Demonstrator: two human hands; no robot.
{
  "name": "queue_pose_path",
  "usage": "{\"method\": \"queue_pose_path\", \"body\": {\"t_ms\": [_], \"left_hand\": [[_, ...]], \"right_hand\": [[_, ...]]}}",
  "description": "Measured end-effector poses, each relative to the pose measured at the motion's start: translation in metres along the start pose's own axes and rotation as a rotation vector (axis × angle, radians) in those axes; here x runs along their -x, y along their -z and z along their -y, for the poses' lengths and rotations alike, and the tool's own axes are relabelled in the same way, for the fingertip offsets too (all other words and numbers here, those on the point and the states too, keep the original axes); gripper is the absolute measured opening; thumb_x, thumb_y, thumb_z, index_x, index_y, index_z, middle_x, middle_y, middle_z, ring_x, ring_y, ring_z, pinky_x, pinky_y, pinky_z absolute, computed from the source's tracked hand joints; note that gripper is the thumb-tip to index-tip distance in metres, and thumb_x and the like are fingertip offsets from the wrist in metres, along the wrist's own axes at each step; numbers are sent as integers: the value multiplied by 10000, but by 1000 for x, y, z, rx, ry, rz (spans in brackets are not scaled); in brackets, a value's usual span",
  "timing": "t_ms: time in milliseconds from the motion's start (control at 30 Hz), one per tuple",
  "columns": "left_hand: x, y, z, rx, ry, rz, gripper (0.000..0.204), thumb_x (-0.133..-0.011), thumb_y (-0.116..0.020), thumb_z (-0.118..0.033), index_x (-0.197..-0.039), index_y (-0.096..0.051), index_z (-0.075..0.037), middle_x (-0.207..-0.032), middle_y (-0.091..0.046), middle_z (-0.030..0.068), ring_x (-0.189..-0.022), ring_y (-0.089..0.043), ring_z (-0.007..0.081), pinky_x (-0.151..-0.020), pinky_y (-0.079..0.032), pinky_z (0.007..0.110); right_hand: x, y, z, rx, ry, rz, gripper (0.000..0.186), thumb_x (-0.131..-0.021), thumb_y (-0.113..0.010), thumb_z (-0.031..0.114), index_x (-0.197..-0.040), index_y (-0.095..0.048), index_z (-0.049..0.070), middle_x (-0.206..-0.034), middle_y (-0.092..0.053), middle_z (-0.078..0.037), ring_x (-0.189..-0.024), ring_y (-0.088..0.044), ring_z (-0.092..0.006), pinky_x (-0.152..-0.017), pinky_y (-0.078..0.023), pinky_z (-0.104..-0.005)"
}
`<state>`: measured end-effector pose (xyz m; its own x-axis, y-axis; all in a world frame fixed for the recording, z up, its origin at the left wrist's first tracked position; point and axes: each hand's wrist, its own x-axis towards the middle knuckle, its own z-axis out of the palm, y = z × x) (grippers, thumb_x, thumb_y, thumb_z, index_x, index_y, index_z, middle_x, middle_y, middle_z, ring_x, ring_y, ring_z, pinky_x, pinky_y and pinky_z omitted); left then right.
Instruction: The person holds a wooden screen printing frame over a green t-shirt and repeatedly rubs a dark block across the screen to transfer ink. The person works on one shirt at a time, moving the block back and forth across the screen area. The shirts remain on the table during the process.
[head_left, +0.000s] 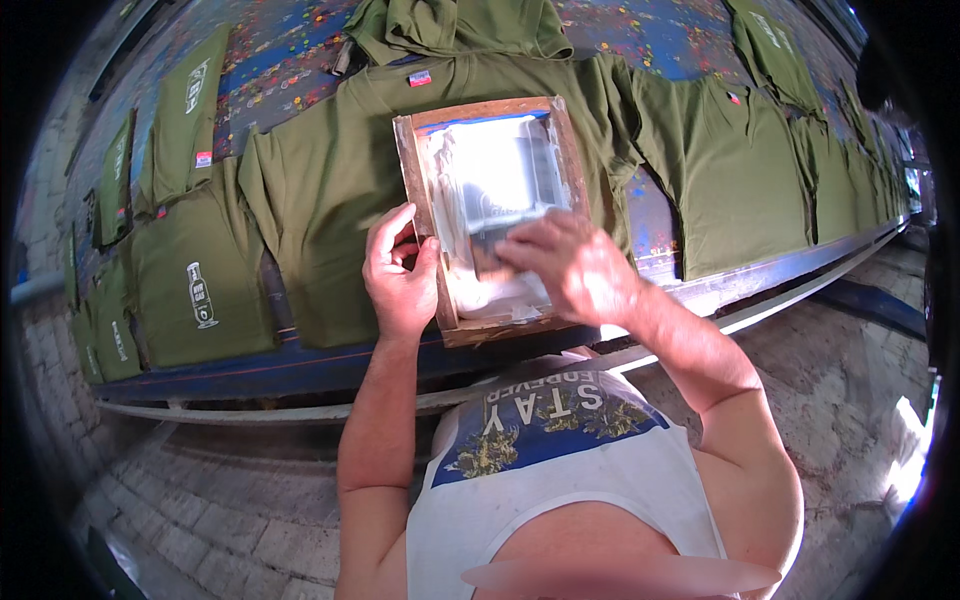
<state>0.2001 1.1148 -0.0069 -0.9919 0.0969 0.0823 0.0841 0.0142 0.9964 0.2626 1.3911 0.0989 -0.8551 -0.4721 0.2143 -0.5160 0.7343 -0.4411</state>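
Observation:
A wooden-framed printing screen (560,140) with a pale mesh and white ink inside rests on an olive green t-shirt (350,190) spread on the table. My left hand (400,270) grips the left side of the frame, fingers curled round it. My right hand (570,260) is inside the frame, closed on a squeegee (490,260) with a dark body, pulled low over the mesh; it is slightly blurred, and part of the squeegee is hidden behind my fingers.
More olive t-shirts (740,190) lie along the long paint-spattered table (275,65), some with white prints, like the one at left (170,330). A bunched green garment (450,25) lies at the far side. A pale rail (220,415) runs along the near edge above a paved floor.

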Motion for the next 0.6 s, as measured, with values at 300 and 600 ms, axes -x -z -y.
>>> {"method": "queue_pose_path", "body": {"t_ms": [300,600], "left_hand": [[-1,0,0,26,36,5,565,-976,-783,181,-1500,-696,-11,-1509,-683,129,-1219,-747,197,-968,-649,328],[-3,1,1,41,75,-2,553,-987,-770,177,-1507,-684,10,-1495,-699,143,-1215,-765,213,-951,-660,330]], "right_hand": [[-4,22,-16,-177,49,108,300,-933,-772,7,-1233,-790,-7,-1114,-759,-179,-1087,-740,-396,-939,-607,-519],[-75,17,-72,0,-3,-123,308,-999,-728,3,-1294,-808,38,-1151,-788,-170,-1111,-739,-412,-978,-605,-519]]}}
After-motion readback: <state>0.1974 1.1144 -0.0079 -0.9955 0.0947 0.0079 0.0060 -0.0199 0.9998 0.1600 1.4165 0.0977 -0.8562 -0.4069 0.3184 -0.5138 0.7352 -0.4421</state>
